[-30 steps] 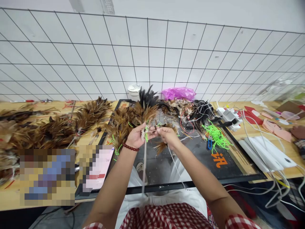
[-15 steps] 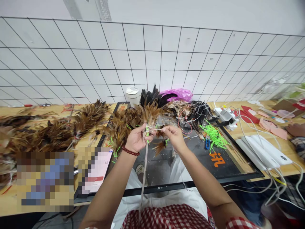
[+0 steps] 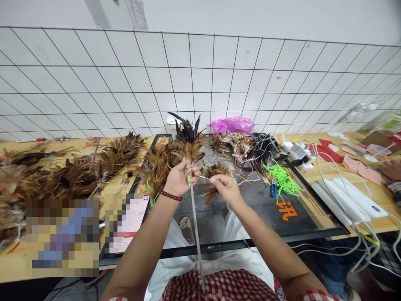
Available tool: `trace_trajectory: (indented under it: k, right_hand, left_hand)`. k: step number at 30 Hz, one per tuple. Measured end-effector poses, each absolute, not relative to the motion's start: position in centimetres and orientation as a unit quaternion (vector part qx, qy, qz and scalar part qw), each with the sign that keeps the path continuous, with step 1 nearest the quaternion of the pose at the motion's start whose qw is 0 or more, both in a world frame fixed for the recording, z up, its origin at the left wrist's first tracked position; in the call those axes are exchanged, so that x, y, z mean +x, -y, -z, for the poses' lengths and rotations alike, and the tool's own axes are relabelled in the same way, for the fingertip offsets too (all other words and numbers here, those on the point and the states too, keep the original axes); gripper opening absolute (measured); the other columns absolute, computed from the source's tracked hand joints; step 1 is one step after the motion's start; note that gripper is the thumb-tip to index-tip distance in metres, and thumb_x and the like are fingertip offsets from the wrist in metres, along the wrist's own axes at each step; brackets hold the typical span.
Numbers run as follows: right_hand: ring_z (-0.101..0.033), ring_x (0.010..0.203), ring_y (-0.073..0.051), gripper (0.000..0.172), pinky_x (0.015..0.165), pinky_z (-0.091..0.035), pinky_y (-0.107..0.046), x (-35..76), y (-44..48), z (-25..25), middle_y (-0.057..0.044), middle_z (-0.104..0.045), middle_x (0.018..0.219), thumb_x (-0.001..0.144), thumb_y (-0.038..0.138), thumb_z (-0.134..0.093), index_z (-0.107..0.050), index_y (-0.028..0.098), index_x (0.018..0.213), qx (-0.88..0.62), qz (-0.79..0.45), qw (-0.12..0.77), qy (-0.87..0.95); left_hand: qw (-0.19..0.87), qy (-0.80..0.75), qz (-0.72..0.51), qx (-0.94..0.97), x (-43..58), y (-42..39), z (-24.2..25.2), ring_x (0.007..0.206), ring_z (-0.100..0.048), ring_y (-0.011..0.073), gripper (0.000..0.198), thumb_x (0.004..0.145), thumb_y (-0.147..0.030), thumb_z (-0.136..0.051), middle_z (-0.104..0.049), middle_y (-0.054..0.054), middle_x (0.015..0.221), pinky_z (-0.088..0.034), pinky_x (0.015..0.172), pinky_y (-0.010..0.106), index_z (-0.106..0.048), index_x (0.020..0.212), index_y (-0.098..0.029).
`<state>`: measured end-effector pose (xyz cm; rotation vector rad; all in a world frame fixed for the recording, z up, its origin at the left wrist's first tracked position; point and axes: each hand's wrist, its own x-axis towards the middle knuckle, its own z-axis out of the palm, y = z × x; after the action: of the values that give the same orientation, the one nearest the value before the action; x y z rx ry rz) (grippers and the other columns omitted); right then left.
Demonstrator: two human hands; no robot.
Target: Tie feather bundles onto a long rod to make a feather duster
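Observation:
My left hand point(image 3: 176, 182), with a red bead bracelet at the wrist, is closed around the neck of a feather duster point(image 3: 189, 149). Brown feathers fan out above the fingers, with black ones at the tip. The duster's thin pale stick point(image 3: 195, 228) runs down towards my lap. A white string point(image 3: 204, 178) stretches from the bound feather bases to my right hand point(image 3: 228, 191), which pinches it between thumb and fingers. Bright green cord shows at the binding, partly hidden by my left fingers. Loose brown feathers point(image 3: 211, 194) lie just beyond the right hand.
Brown feather bundles point(image 3: 75, 175) cover the left table. A phone point(image 3: 130, 225) lies nearby. Behind are a white cup point(image 3: 171, 122), a pink plastic bag point(image 3: 232, 124) and pale and black feathers. Right stand green cord point(image 3: 283, 179), white power strips point(image 3: 341, 200) and cables. Another person's hand point(image 3: 391, 169) shows.
The duster's head has turned, its black tip now leaning left and the cup more hidden. My right hand has dropped slightly, the string still drawn between both hands.

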<state>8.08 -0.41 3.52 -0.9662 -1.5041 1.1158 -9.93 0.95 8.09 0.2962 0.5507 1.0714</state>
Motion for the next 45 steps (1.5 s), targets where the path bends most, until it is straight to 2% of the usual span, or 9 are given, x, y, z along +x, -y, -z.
trace_trajectory:
  k: [6,9,13,15,20,24,33,39,45]
  right_hand:
    - [-0.053,0.062,-0.012,0.023,0.061,-0.041,-0.025,9.2,-1.9,-4.5,-0.001,-0.063,0.064,0.070,0.039,-0.068,-0.068,0.016,0.067,-0.401,-0.498,0.555,0.533]
    - [-0.051,0.059,-0.012,0.025,0.055,-0.038,-0.024,9.7,-2.8,-6.0,-0.001,-0.059,0.059,0.067,0.041,-0.070,-0.067,0.016,0.069,-0.404,-0.511,0.572,0.498]
    - [-0.044,0.051,-0.010,0.027,0.048,-0.030,-0.023,10.5,-3.4,-7.4,0.002,-0.049,0.049,0.064,0.044,-0.070,-0.066,0.017,0.069,-0.420,-0.512,0.566,0.492]
    - [-0.039,0.047,-0.009,0.028,0.046,-0.026,-0.023,10.8,-3.5,-7.5,0.004,-0.045,0.046,0.062,0.043,-0.071,-0.066,0.017,0.069,-0.421,-0.523,0.562,0.483]
    - [-0.018,0.037,-0.003,0.029,0.040,-0.010,-0.022,11.4,-3.3,-6.5,0.009,-0.033,0.039,0.056,0.041,-0.073,-0.063,0.015,0.066,-0.422,-0.585,0.548,0.423]
    - [-0.016,0.036,-0.003,0.029,0.040,-0.006,-0.022,11.9,-3.6,-5.2,0.011,-0.029,0.037,0.056,0.040,-0.073,-0.062,0.014,0.065,-0.430,-0.590,0.550,0.406]
    - [-0.016,0.037,-0.004,0.028,0.040,-0.010,-0.021,13.8,-4.9,-3.4,0.011,-0.028,0.037,0.057,0.042,-0.070,-0.060,0.016,0.064,-0.466,-0.541,0.576,0.398]
    - [-0.042,0.054,-0.009,0.023,0.054,-0.034,-0.023,14.0,-4.0,-2.2,0.002,-0.055,0.055,0.064,0.038,-0.068,-0.065,0.016,0.062,-0.481,-0.423,0.564,0.522]
    - [-0.045,0.054,-0.010,0.025,0.054,-0.035,-0.023,14.2,-0.9,-4.1,0.000,-0.058,0.058,0.069,0.040,-0.068,-0.067,0.016,0.064,-0.456,-0.453,0.501,0.579]
  left_hand:
    - [0.779,-0.366,-0.467,0.202,-9.9,-1.1,-8.8,0.066,-0.061,0.0133,0.010,0.084,-0.009,-0.052,-0.061,0.010,0.077,-0.040,0.040,0.015,-0.058,0.077,-0.008]
    - [0.826,-0.337,-0.399,0.212,-10.1,-1.1,-9.4,0.069,-0.062,0.0156,0.013,0.087,-0.012,-0.047,-0.062,0.014,0.086,-0.044,0.043,0.018,-0.059,0.083,-0.008]
    - [0.862,-0.245,-0.403,0.187,-10.6,-1.0,-9.5,0.045,-0.041,0.0046,0.010,0.086,-0.012,-0.047,-0.047,0.004,0.069,-0.025,0.032,0.011,-0.057,0.085,-0.010]
    - [0.859,-0.229,-0.425,0.171,-10.7,-0.9,-9.2,0.046,-0.038,0.0043,0.010,0.086,-0.015,-0.049,-0.042,0.002,0.068,-0.025,0.032,0.011,-0.056,0.087,-0.009]
    - [0.858,-0.237,-0.424,0.166,-11.0,0.1,-7.9,0.050,-0.038,0.0038,0.017,0.087,-0.020,-0.049,-0.046,0.005,0.076,-0.030,0.036,0.010,-0.057,0.094,-0.007]
    - [0.848,-0.265,-0.406,0.215,-10.7,1.2,-6.9,0.049,-0.034,0.0006,0.009,0.084,-0.015,-0.057,-0.050,0.007,0.082,-0.026,0.035,0.009,-0.057,0.088,-0.007]
    - [0.811,-0.341,-0.409,0.242,-8.6,3.8,-6.2,0.045,-0.029,-0.0019,0.025,0.077,-0.022,-0.069,-0.046,0.001,0.073,-0.017,0.037,0.007,-0.046,0.072,-0.013]
    - [0.812,-0.352,-0.418,0.207,-9.1,4.3,-5.9,0.044,-0.028,-0.0012,0.024,0.079,-0.025,-0.067,-0.041,-0.002,0.068,-0.016,0.035,0.007,-0.047,0.075,-0.013]
    - [0.764,-0.395,-0.455,0.228,-10.1,2.4,-5.5,0.041,-0.027,-0.0011,0.017,0.086,-0.023,-0.058,-0.043,-0.001,0.068,-0.015,0.033,0.007,-0.047,0.078,-0.013]
